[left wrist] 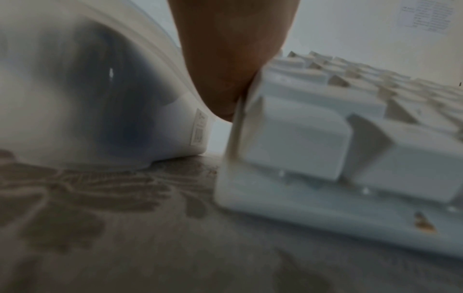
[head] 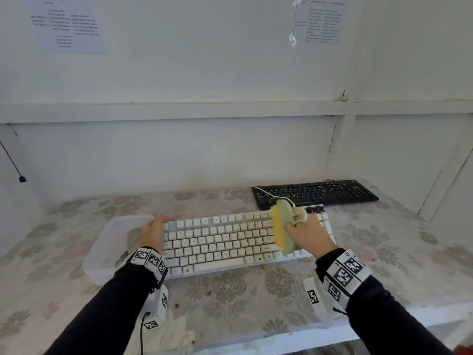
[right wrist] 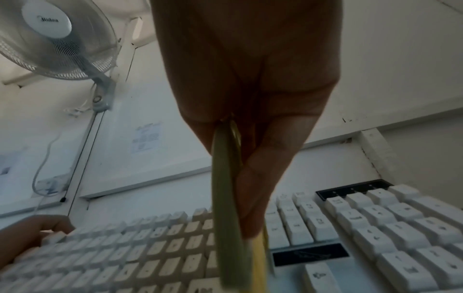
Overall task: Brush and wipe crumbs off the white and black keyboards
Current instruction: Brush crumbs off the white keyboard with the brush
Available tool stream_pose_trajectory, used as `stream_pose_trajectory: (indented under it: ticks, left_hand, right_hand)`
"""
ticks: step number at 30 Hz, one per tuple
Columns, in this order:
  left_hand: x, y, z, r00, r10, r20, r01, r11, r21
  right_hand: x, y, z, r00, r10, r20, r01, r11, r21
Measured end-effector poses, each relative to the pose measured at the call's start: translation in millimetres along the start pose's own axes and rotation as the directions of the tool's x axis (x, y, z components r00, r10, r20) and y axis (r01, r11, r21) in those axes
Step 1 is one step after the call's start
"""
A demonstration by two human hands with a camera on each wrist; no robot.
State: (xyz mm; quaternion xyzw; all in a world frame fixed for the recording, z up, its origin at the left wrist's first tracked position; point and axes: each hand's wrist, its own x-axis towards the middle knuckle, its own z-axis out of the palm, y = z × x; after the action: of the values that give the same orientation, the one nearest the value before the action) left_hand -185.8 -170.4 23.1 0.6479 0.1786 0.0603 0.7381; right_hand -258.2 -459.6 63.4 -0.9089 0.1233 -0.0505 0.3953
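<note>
Floral table (head: 230, 290), left hand (head: 153, 233) gripping white keyboard (head: 217, 242) edge — right hand (head: 307, 233) holding brush (head: 281, 228)

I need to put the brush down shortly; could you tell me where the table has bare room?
Free: the cloth left of the black keyboard, behind the white keyboard, and the table's right end. Crowded: the tub abuts the white keyboard's left; crumbs litter the front.

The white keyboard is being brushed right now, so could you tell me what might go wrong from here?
1. The brush in the right hand could flick crumbs onto the floral tablecloth, already speckled, missing the plastic container.
2. The left hand holds only the white keyboard end; it may slide.
3. The black keyboard behind still carries crumbs, and stray ones could join them.
</note>
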Motion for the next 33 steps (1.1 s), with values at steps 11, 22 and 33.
stream_pose_trajectory:
  ticks: [11, 22, 33]
  left_hand:
    - [1, -1, 3, 0.999, 0.019, -0.033, -0.019, 1.000, -0.013]
    - [-2, 1, 5, 0.998, 0.028, -0.063, -0.026, 0.999, 0.040]
    - [-11, 5, 8, 0.994, 0.071, -0.080, -0.063, 0.993, 0.096]
  right_hand:
    - [1, 9, 2, 0.951, -0.255, -0.175, 0.259, 0.966, 0.000]
    - [-4, 23, -6, 1.000, -0.003, 0.019, 0.002, 1.000, 0.017]
    - [-4, 32, -2, 0.994, 0.017, 0.106, -0.015, 1.000, -0.013]
